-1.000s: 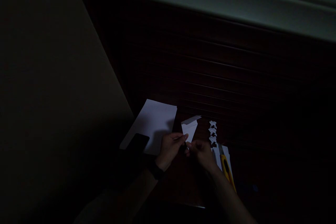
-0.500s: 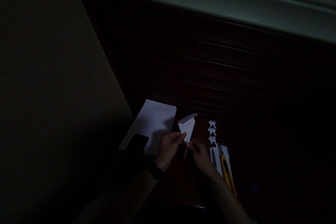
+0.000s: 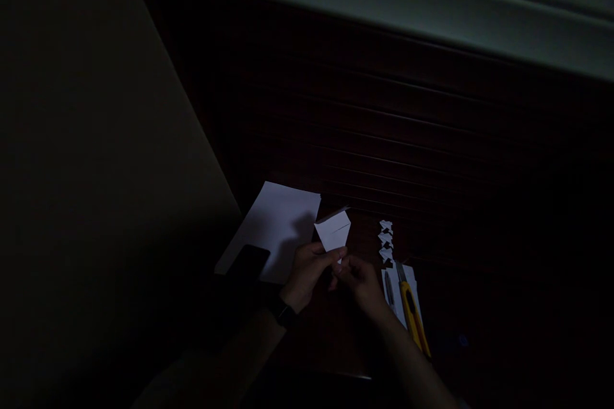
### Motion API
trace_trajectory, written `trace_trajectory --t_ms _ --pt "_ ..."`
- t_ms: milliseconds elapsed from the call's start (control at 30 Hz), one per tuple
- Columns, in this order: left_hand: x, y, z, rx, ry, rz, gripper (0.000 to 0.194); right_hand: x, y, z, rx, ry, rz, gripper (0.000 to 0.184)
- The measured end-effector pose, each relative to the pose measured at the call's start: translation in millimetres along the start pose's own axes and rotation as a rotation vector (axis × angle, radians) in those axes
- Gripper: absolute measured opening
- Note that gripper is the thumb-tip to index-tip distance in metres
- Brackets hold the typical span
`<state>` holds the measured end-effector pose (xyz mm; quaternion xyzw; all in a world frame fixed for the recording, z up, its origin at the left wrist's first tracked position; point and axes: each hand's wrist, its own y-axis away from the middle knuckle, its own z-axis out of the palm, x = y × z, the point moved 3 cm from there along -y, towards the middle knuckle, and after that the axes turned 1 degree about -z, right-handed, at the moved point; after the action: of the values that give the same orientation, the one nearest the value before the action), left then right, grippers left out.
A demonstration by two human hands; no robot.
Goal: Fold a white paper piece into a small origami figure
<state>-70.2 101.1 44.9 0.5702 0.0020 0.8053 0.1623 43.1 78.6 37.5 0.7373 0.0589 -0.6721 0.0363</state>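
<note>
A small white folded paper (image 3: 335, 231) is held up over the dark wooden table, its narrow end toward me and a flap standing at its wide far end. My left hand (image 3: 308, 270), with a dark watch at the wrist, pinches the paper near its lower end, thumb on top. My right hand (image 3: 359, 280) is closed on the pointed near tip of the same paper, its fingertips right beside the left thumb. Dim light hides the undersides of the fingers.
A stack of white sheets (image 3: 281, 220) lies at the left, with a black phone-like object (image 3: 250, 261) on its near corner. To the right, small folded paper pieces (image 3: 385, 240) stand in a row. Nearer are a yellow utility knife (image 3: 413, 316) and a pen (image 3: 389, 289) on paper.
The folded paper has tilted and shifted slightly left, showing more of its face. My left thumb has slid toward the right edge, and my right fingers have come closer to it.
</note>
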Motion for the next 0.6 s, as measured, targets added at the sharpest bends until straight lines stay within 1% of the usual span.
trace_trajectory --t_ms 100,200,333,400,467,533,600 --pt "-1.6 0.5 -2.3 0.029 0.018 0.003 0.026 2.2 1.4 2.6 -0.027 -0.052 0.054 0.029" --pt "-2.8 0.4 -5.3 0.063 0.028 0.017 0.023 2.6 2.2 3.5 -0.049 -0.074 0.076 0.03" --pt "-1.1 -1.6 -8.0 0.102 0.023 0.042 0.026 1.9 0.9 -3.8 -0.082 -0.137 0.131 0.027" --pt "0.4 -2.5 -7.0 0.096 0.025 0.046 0.028 0.0 -2.0 -13.0 -0.013 -0.194 0.132 0.026" --pt "0.3 -2.5 -3.9 0.062 0.024 0.027 0.03 -1.4 -5.9 -23.8 0.118 -0.233 0.115 0.026" --pt "-2.4 -1.5 0.1 0.02 0.011 -0.01 0.03 -0.6 -9.6 -32.0 0.225 -0.22 0.101 0.027" --pt "-6.7 -0.2 3.7 -0.022 -0.006 -0.041 0.03 3.7 -12.2 -36.5 0.276 -0.194 0.122 0.026"
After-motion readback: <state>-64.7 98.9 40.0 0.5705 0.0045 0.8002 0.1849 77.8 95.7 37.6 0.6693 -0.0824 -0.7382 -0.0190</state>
